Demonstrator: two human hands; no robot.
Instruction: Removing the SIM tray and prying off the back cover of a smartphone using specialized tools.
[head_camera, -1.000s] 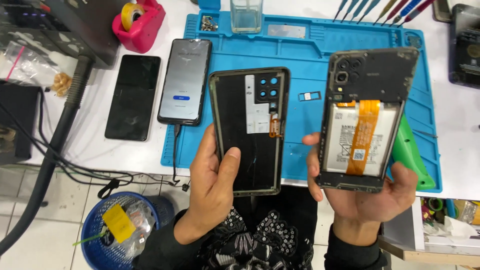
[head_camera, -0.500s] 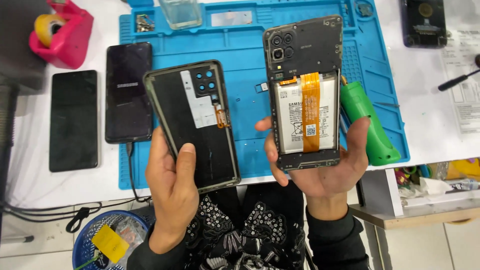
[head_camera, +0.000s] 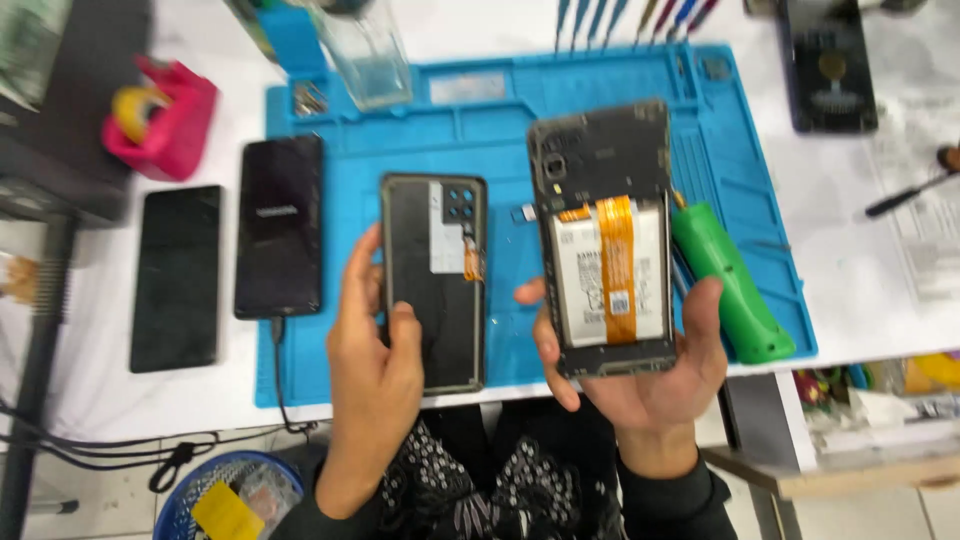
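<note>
The left hand (head_camera: 375, 375) is gripping a detached phone back cover (head_camera: 434, 280), a thin, dark, glossy rectangular shell with rounded corners, its inner face turned up and showing a pale rectangular patch, a cluster of small camera holes and a short orange strip. The thumb is pressing on the cover's lower part while the fingers are curling round its left edge, so the hand is closing firmly on it, just above the blue silicone mat (head_camera: 500, 130).

The right hand (head_camera: 640, 375) is cradling an opened phone body (head_camera: 608, 235) from below, fingers wrapping both long sides. The body is lying face down in the palm, exposing a matte dark frame, a grey-white battery and a flat orange ribbon cable running down the middle. It is sitting just beside the cover, not touching it.

A chunky green plastic tool handle (head_camera: 730, 295) is lying on the mat, right of the body. Two flat black phones (head_camera: 278, 225) (head_camera: 177, 278) are resting on the white table (head_camera: 880, 290), left of the mat.
</note>
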